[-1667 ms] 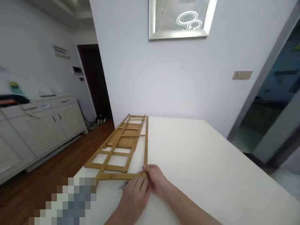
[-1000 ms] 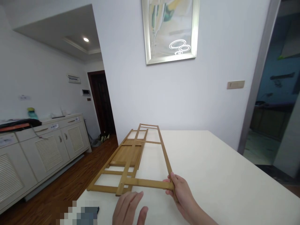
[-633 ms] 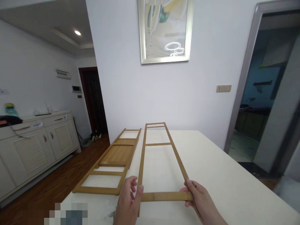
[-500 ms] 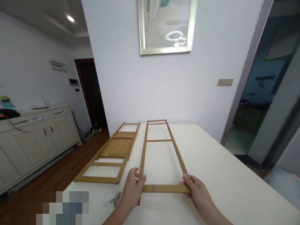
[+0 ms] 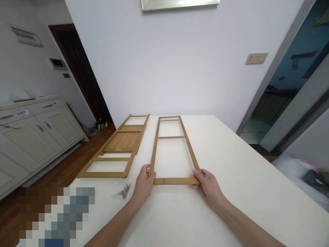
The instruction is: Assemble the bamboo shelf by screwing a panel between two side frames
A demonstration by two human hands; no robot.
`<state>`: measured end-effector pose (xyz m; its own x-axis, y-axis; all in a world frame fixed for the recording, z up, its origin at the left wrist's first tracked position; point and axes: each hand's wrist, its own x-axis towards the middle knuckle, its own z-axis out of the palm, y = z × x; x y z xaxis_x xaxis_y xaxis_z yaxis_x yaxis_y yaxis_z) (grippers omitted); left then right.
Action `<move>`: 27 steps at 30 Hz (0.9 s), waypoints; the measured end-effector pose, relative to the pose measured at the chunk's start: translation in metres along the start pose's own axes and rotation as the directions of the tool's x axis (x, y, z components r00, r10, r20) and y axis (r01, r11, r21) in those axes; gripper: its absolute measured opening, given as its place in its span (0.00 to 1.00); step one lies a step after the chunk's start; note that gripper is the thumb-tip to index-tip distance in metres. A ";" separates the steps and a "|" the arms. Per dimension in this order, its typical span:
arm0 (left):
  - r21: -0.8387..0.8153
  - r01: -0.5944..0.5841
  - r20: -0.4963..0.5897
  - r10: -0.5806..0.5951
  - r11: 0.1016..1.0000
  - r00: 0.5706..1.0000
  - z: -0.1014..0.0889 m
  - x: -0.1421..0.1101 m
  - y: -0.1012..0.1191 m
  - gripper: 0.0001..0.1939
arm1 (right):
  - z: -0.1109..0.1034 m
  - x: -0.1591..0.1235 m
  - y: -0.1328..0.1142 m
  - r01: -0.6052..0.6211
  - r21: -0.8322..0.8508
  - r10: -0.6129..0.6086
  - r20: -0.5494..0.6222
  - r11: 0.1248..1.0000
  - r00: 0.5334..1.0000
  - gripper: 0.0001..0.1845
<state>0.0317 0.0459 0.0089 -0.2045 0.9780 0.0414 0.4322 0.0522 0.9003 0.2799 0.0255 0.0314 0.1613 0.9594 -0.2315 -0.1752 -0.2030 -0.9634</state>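
A long, narrow wooden frame [image 5: 171,137] with several crossbars stretches away from me over the white table [image 5: 221,151]. My left hand [image 5: 144,183] is closed round its left rail close to the near crossbar, thumb on top. On the opposite side, my right hand [image 5: 207,183] grips the right rail where that crossbar joins it. To the left lies a second wooden frame [image 5: 102,174], with a slatted or solid wooden panel [image 5: 122,141] on it. A small heap of metal screws [image 5: 124,190] rests beside my left forearm, seemingly on a clear plastic bag.
A white wall [image 5: 180,68] rises behind the table's far edge. At the left stands a white louvred cabinet [image 5: 38,137]. Plastic-wrapped stuff [image 5: 300,178] sits beyond the table's right edge. A blurred mosaic patch covers the lower left corner.
My view has tilted downward, so the table and frames appear higher in the picture. Both hands keep the same hold on the near end of the frame.
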 end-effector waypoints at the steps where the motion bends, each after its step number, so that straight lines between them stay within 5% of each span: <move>1: -0.002 0.002 0.000 -0.002 1.000 1.000 0.001 0.000 -0.001 0.22 | 0.001 0.000 0.000 -0.003 -0.006 0.003 -0.005 1.000 1.000 0.18; 6: -0.016 -0.011 -0.001 0.011 1.000 1.000 0.006 0.003 -0.009 0.21 | 0.001 0.005 0.000 0.026 -0.091 -0.026 -0.003 0.996 1.000 0.19; 9: -0.027 -0.007 0.012 0.007 1.000 1.000 0.006 0.003 -0.008 0.21 | -0.003 0.009 -0.001 0.037 -0.291 -0.034 0.016 0.956 0.999 0.19; 14: -0.009 0.022 0.007 -0.021 1.000 1.000 0.002 0.003 -0.004 0.22 | -0.013 0.016 -0.002 0.146 -0.717 -0.202 0.007 0.682 0.979 0.19; 18: 0.130 -0.012 -0.008 0.013 0.991 1.000 -0.001 0.005 -0.007 0.21 | -0.018 0.019 0.005 0.213 -0.864 -0.297 0.078 0.457 0.952 0.17; 27: 0.456 -0.127 0.029 0.128 0.881 0.991 -0.007 0.004 -0.007 0.18 | -0.017 0.022 0.018 0.255 -0.916 -0.338 0.145 0.309 0.930 0.15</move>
<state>0.0216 0.0476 0.0063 -0.1219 0.9821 0.1435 0.8070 0.0139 0.5905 0.2966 0.0390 0.0064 0.0687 0.9891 0.1303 0.8768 0.0025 -0.4808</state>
